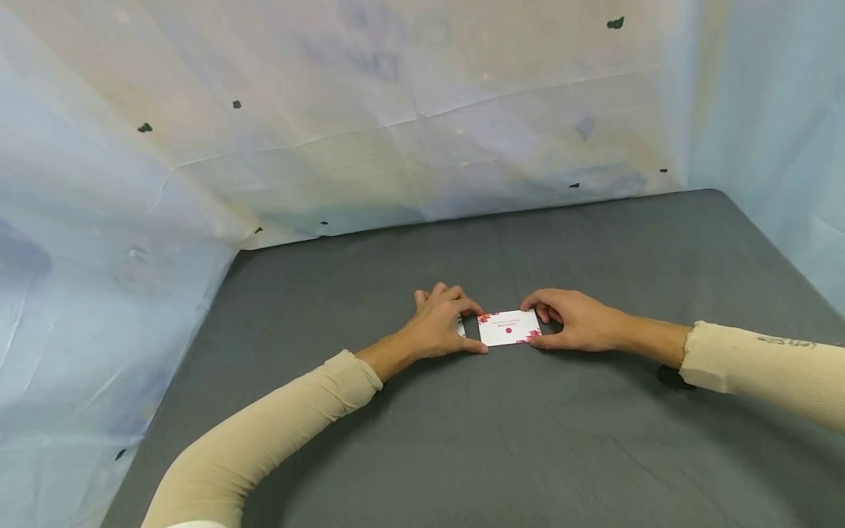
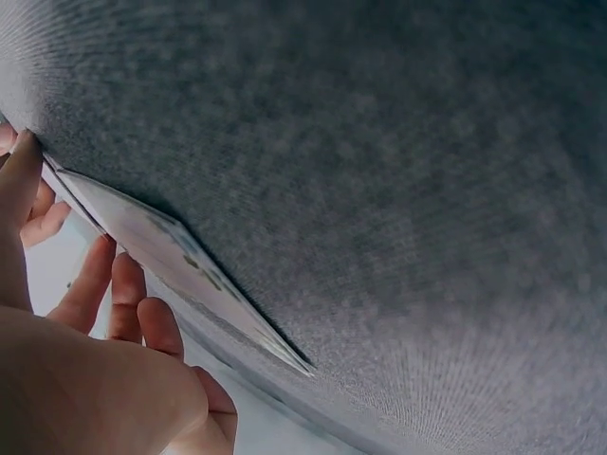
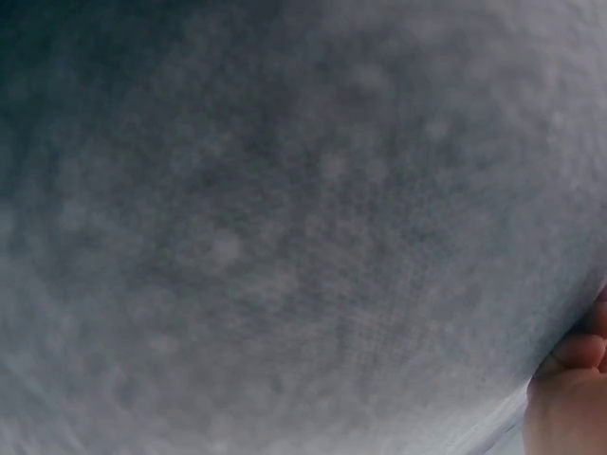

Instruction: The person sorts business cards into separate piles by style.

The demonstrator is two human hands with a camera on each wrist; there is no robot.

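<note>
I'm looking down at a dark grey felt-covered tabletop, and both hands meet near its middle, somewhat closer to the far edge than the near one. Between them lies a small white rectangular card with pink floral corners and a pink dot, flat on the felt. My left hand has its fingers curled over the card's left end, thumb tip at the near left corner, pinching that end; from the left wrist view I see the card edge-on with the fingers tucked along it and the thumb at its end. There's a sliver of white showing under that hand in the head view; whether it is a second card, I cannot tell. My right hand grips the card's right end, fingers curled above the far right corner and thumb at the near right corner. The right wrist view is nearly all blurred grey felt, with only a bit of the hand in the lower right. Pale blue-white sheeting rises behind the far and left edges.
</note>
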